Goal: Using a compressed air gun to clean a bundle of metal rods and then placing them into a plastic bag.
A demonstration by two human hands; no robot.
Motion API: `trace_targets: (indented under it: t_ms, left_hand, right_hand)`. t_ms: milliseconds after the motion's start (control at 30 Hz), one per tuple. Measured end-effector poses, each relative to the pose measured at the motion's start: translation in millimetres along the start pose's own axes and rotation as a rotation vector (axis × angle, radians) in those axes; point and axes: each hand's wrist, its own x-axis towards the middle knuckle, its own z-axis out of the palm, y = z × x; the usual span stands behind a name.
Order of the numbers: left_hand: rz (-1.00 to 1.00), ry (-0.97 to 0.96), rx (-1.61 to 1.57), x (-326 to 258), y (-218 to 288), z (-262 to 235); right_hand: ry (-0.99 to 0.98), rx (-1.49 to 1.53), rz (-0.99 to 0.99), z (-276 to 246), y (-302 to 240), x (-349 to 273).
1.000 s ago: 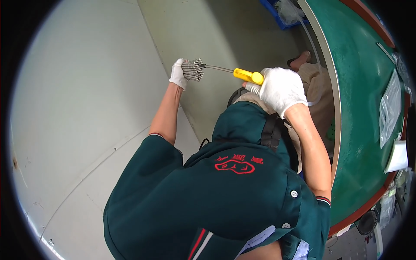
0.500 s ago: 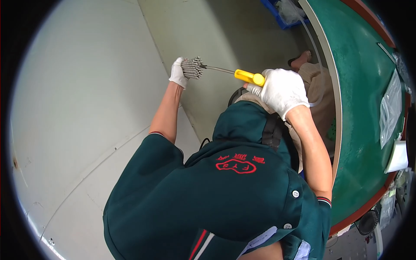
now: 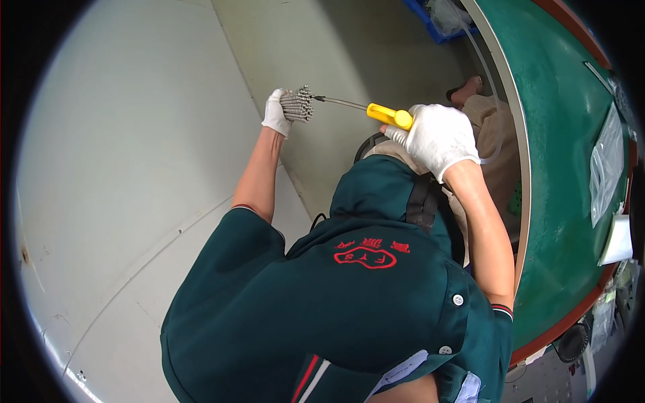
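Observation:
My left hand, in a white glove, is closed around a bundle of thin grey metal rods, whose ends face right. My right hand, gloved in white too, grips a yellow air blow gun. From the gun a long thin metal nozzle reaches left, its dark tip close to the rod ends; whether it touches them I cannot tell. The back of the right hand hides the gun's grip. A clear hose runs down to near my right wrist.
A green-topped table with a pale edge curves along the right, bearing clear plastic bags. At the top stands a blue crate with plastic in it. To the left is a pale wall panel. A foot shows under the table.
The nozzle tip has shifted slightly up and right along the rod ends, and the gun has moved a little right. Both hands keep their holds.

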Motion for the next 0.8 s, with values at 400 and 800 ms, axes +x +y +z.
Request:
trace_targets:
  t_ms: [400, 800]
  left_hand:
    - [0.026, -0.005, 0.038, 0.5, 0.6, -0.4]
    - [0.015, -0.014, 0.087, -7.0, 5.0, 6.1]
  right_hand:
    - [0.005, 0.034, 0.002, -2.9, -2.5, -1.2]
    - [-0.001, -0.012, -0.054, -3.0, -5.5, -6.3]
